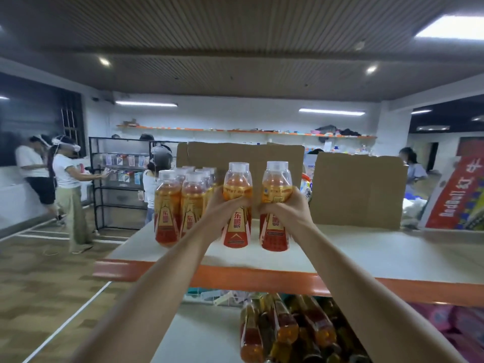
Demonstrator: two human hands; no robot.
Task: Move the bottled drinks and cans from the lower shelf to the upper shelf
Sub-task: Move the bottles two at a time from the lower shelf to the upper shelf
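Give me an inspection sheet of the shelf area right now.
Surface: upper shelf, pale board, orange front edge, partly bare.
Job's things: left bottle and right bottle upright, low over the upper shelf; bottle cluster standing to their left; more bottles lying on the lower shelf.
Clutter: cardboard sheets behind; red carton at right.
Grippers: left hand grips left bottle; right hand grips right bottle.
Cables: nothing seen.
Surroundings: people wearing headsets beside a black rack, far left.
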